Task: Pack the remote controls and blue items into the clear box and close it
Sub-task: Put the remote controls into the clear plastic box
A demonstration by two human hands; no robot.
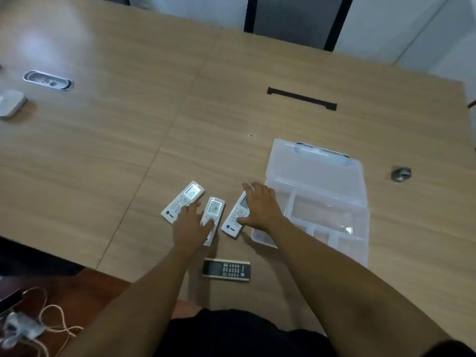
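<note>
Currently four remotes lie on the tabletop (103,155): three white remotes (183,202), one dark remote (226,269) nearest the person. Left hand (189,226) rests flat, grip spread, across two; right hand (258,206) spread over the third. One clear box (319,202) stands open just right.

3 white remotes (183,202) side by side; dark remote (226,270) nearer; clear box (316,199) open, at right.
</note>
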